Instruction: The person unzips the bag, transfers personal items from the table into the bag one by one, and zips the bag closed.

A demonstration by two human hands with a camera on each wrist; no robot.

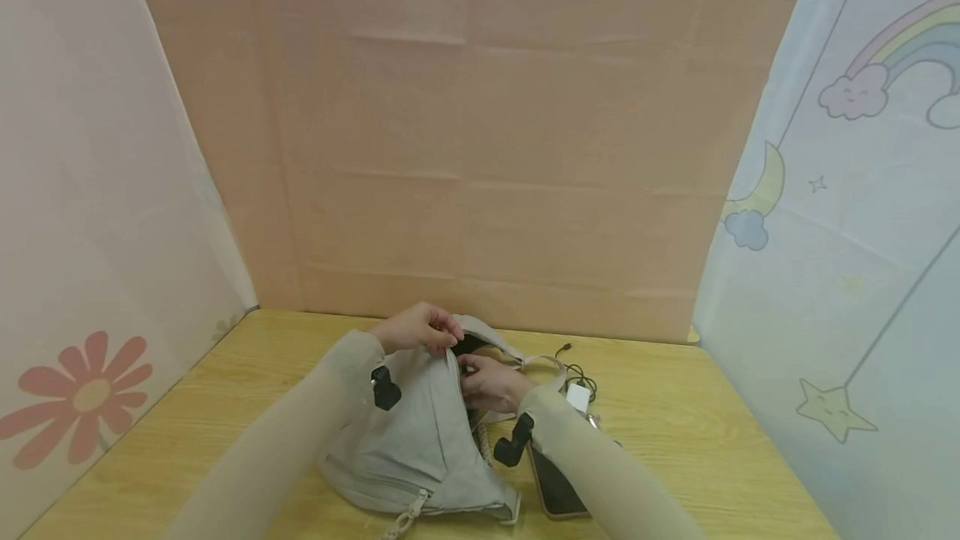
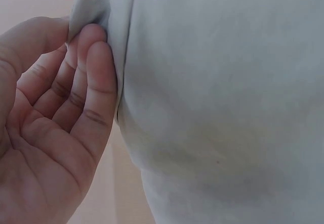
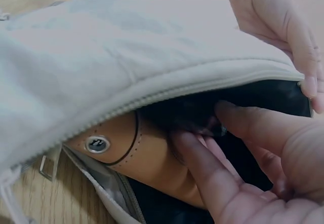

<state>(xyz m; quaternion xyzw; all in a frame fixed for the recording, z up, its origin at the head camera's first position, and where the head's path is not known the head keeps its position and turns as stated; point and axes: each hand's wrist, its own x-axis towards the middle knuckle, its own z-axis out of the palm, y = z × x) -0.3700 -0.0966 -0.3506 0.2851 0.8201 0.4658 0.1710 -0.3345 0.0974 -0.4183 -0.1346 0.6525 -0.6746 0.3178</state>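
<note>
A pale grey fabric bag [image 1: 405, 432] lies on the table with its zipped mouth open. At the far end of that mouth, my left hand [image 1: 420, 328] pinches the edge between thumb and fingers; the left wrist view shows the pinched fabric [image 2: 91, 6] up close. My right hand [image 1: 491, 383] reaches into the opening. There its thumb and fingers close around a dark glossy thing [image 3: 190, 115], mostly hidden against the black lining. Just under those fingers is a tan leather case [image 3: 147, 158] with a round metal snap, partly inside the bag.
Right of the bag lies a dark-screened phone [image 1: 557, 486], partly under my right forearm. Beyond it are a white charger [image 1: 577, 397] and a coiled black cable [image 1: 583, 377]. A braided zip pull [image 1: 405, 519] hangs at the bag's near side. An orange-brown sheet [image 1: 480, 148] backs the table.
</note>
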